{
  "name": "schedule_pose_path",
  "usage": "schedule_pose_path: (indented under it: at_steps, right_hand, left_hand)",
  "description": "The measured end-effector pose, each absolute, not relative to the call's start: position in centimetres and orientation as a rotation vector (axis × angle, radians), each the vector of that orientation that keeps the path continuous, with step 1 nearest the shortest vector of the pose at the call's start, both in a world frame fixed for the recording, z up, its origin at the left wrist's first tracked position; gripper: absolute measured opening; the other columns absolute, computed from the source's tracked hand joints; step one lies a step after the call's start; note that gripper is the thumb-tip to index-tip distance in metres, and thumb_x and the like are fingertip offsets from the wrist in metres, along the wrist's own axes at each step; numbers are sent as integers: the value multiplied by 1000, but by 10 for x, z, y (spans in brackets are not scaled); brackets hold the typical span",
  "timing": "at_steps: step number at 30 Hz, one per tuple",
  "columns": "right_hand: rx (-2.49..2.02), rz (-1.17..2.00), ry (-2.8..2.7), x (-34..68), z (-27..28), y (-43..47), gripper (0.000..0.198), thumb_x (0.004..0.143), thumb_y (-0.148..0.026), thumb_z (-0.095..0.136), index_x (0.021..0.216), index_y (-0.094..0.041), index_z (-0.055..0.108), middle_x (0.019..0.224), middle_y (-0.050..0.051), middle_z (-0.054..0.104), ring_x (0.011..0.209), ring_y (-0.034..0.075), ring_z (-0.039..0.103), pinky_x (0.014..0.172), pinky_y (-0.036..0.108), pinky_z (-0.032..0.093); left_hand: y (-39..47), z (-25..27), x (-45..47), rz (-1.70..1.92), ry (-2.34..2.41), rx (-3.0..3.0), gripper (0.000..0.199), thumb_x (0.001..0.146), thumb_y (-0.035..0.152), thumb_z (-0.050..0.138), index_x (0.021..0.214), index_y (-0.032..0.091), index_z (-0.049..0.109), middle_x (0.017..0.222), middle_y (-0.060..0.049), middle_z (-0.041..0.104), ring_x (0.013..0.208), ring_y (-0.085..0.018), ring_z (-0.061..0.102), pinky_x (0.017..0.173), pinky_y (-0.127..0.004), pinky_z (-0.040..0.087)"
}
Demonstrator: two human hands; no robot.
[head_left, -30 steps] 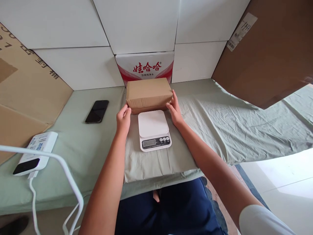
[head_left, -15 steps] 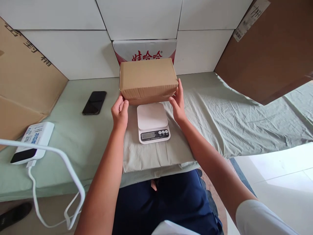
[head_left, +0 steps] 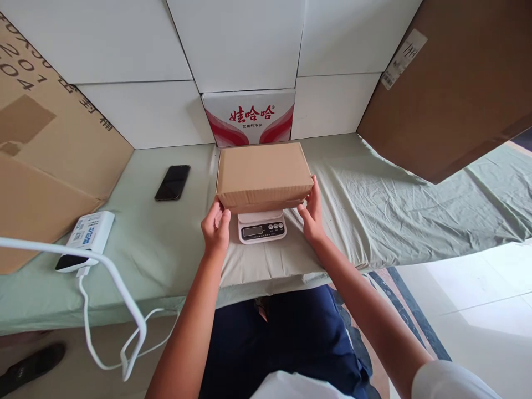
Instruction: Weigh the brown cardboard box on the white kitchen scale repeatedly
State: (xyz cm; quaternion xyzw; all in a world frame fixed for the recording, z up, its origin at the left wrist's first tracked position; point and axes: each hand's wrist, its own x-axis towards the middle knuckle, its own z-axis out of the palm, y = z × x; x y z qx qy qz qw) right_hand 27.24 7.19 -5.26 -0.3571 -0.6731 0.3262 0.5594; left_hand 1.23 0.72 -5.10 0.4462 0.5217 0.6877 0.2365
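Gripped between left hand (head_left: 216,227) and right hand (head_left: 311,213), cardboard box (head_left: 263,174) covers scale (head_left: 261,227).

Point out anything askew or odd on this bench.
Nothing is spilled or damaged. The cardboard box, held between the left hand and right hand, overhangs the small white scale on both sides, covering its platform; only the display strip shows.

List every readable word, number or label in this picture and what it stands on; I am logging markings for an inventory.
"娃哈哈" in red, smaller "饮用纯净水" under it: white and red carton at the wall.
"201", "04" and "到桶", partly cut off: flattened cardboard on the left.
White label on the right cardboard sheet: too small.
Blue print on the white device: blurred.
Scale display: unreadable.
Brown box: none.
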Motion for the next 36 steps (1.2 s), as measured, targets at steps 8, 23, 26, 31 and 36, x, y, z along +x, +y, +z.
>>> schedule_pose_path:
  at_steps: [8, 23, 26, 31, 36]
  right_hand:
    - [-824, 795, -1617, 271, -63, 76, 92, 99, -82, 52, 173, -40, 16, 180, 2, 14, 168, 35, 18, 131, 57, 38]
    - [-825, 821, -1542, 268, -50, 69, 97, 96, -83, 55, 174, -37, 20, 177, 5, 22, 160, 38, 32, 128, 57, 42]
    - [-840, 841, -1517, 268, -48, 70, 98, 96, -83, 54, 174, -36, 18, 170, 7, 35, 149, 36, 46, 124, 57, 45]
    - [-861, 823, -1548, 268, -51, 73, 93, 98, -85, 48, 173, -37, 22, 174, 4, 29, 153, 35, 43, 126, 54, 45]
    - [-822, 851, -1523, 268, -57, 75, 90, 99, -81, 53, 172, -36, 25, 176, 5, 28, 158, 37, 37, 130, 57, 41]
  left_hand:
    - [-11, -59, 14, 1936, 1517, 1141, 76, 83, 73, 75, 135, 18, 75, 138, -19, 75, 144, -32, 64, 128, -46, 49]
    - [-7, -56, 13, 1929, 1481, 1121, 85, 80, 75, 77, 143, 19, 70, 152, -18, 67, 147, -32, 62, 132, -45, 45]
    - [-7, -53, 13, 1933, 1497, 1138, 83, 84, 73, 73, 147, 20, 67, 152, -18, 67, 146, -30, 62, 133, -42, 43]
    - [-7, -49, 12, 1925, 1521, 1134, 78, 87, 70, 71, 146, 20, 68, 148, -17, 70, 147, -30, 61, 131, -41, 45]
    - [-6, -53, 11, 1909, 1517, 1085, 79, 82, 73, 75, 140, 18, 72, 145, -17, 72, 146, -32, 62, 127, -43, 49]
